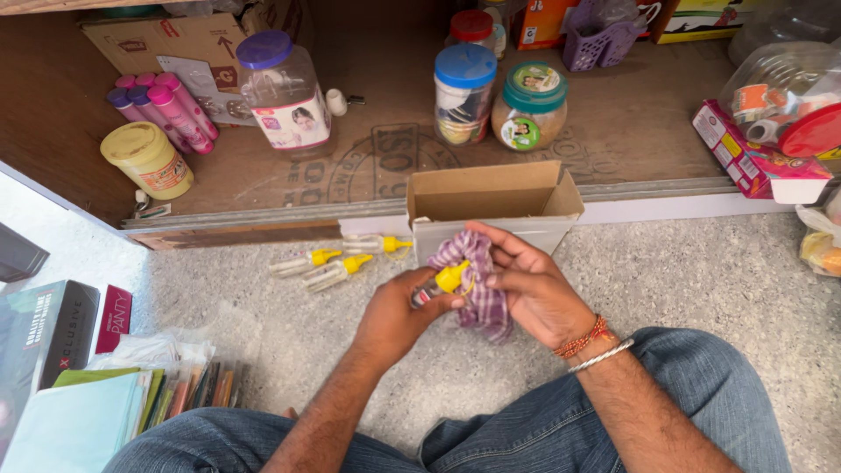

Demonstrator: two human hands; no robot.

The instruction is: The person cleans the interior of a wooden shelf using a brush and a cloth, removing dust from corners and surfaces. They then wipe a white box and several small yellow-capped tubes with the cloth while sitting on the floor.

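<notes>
Two bare hands meet just in front of a small open cardboard box (pixel 495 203) that stands on the speckled floor (pixel 701 280). The left hand (pixel 396 320) has its grip closed around a small clear bottle with a yellow cap (pixel 442 282), fingers wrapped about the body so the cap points up toward the box. The right hand (pixel 530 285) has its grip closed on a purple checked cloth (pixel 477 285), pressing the fabric against the bottle, with the cloth draped down between both hands. Three more yellow-capped bottles (pixel 337 263) lie on their sides on the floor just left of the box, near one another. Behind the box, on a low wooden shelf (pixel 631 131), stand a blue-lidded jar (pixel 464 92) and a green-lidded jar (pixel 530 105) side by side. A larger jar with a purple lid (pixel 282 88) stands farther left of the box.
</notes>
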